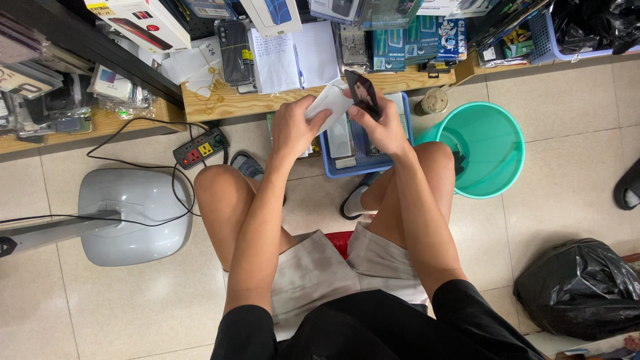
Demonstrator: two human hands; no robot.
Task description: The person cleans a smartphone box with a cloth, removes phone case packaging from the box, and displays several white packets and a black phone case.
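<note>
Fingers of the right hand (381,123) clasp a dark phone (363,93) above the blue basket (407,110), its long axis tilted up-left. The left hand (293,127) grips what looks like white cloth (330,103).

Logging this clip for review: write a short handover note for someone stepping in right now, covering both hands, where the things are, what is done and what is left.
Left hand: shut on a white packet, held above the knees.
Right hand: shut on a dark phone-sized item, which meets the packet's upper edge.
Below the hands, a blue tray sits on the floor with flat items in it; a green bucket stands to its right.
Done: both things are in hand.
Left: whether the item is going in or coming out of the packet cannot be told; they are not yet clearly separate or joined.
</note>
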